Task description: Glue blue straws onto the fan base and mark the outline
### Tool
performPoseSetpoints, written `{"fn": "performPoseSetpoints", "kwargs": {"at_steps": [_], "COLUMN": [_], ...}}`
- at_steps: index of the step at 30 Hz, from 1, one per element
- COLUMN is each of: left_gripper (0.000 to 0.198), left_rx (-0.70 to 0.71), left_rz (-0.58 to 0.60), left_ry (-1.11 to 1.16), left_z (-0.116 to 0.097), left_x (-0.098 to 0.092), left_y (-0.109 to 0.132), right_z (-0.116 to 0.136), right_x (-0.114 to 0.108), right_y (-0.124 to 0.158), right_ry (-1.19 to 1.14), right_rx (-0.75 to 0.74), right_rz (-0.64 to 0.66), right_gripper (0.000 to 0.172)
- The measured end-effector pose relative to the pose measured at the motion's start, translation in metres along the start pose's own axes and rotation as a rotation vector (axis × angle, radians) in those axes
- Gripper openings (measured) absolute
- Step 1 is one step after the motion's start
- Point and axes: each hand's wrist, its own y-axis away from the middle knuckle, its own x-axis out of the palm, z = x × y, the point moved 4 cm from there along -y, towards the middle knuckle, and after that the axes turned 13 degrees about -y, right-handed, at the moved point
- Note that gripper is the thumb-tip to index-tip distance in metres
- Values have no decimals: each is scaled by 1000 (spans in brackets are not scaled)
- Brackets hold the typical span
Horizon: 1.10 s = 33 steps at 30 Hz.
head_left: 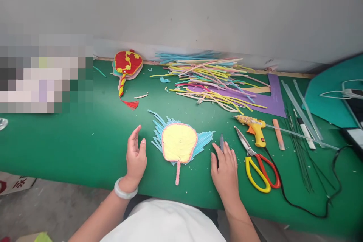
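A fan-shaped craft piece (179, 141) lies flat on the green table between my hands. It has a pale yellow face, a pink edge and a short pink handle. Blue fuzzy sticks (204, 140) jut out from beneath it on both sides. My left hand (136, 157) hovers to the left of the piece, thumb apart from the fingers, and holds nothing. On the right, my right hand (226, 168) rests palm down with fingers spread. Its fingertips are by a slim grey pen-like tool (221, 141); whether they touch it I cannot tell.
Yellow-and-red scissors (256, 166) and a yellow glue gun (255, 126) with a black cord lie at right. Colourful pipe cleaners (210, 72) are heaped at the back over purple sheet (276, 98). A red fan with a tassel (127, 63) lies back left.
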Motion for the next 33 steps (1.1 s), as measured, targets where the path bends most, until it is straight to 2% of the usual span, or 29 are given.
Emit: {"fn": "performPoseSetpoints", "kwargs": {"at_steps": [4,9,20,24,29,30,32,33], "left_gripper": [40,24,24,25,45,39,14,19], "left_rx": [19,-15,45,151,306,347,471,552], "left_rz": [-36,-69,-23,-18,104,129,187,225], "left_ry": [16,-56,-174,-226,-212,-230,-306,-356], "left_z": [0,10,7,4,-8,-11,-19,-24], "left_x": [-2,-5,-7,-7,0,3,10,14], "left_y": [2,1,3,4,6,8,12,16], "right_z": [1,-1,-3,-2,-2,-2,-2,-2], "right_x": [0,2,2,2,2,1,1,2], "right_y": [0,1,2,2,1,1,1,2], "right_ry": [26,26,14,25,32,32,30,30], "right_rx": [2,18,27,28,28,28,26,26], "right_rz": [-31,-29,-27,-24,-27,-27,-29,-30], "right_gripper": [35,37,38,37,37,37,37,37]}}
